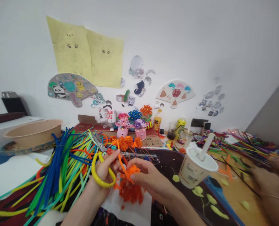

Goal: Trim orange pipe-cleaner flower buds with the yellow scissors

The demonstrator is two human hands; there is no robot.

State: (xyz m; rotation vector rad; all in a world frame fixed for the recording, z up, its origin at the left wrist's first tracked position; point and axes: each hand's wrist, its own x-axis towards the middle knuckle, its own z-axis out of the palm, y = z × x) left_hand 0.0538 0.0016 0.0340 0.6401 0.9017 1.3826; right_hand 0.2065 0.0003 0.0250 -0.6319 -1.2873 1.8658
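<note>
Yellow-handled scissors (93, 176) hang around my left hand (104, 168), their open blades pointing up and away. My left fingers are closed near an orange pipe cleaner (120, 159); what the fingertips pinch is partly hidden. On the right, my right hand (151, 179) pinches the curled orange fuzzy piece (132, 171) at that strip's lower end. Below both hands, a heap of orange-red fuzzy pieces (131, 193) rests on white paper (139, 215). Orange pipe-cleaner flowers (126, 143) with thin stems lie just beyond my fingers.
Blue, green and yellow pipe cleaners (59, 169) spread at left beside a tan basin (33, 133). A lidded cup with a straw (192, 171) stands at right, near pale yellow petals (211, 199). Pink flower pots (122, 132) stand behind. Another person's hand (268, 182) is at far right.
</note>
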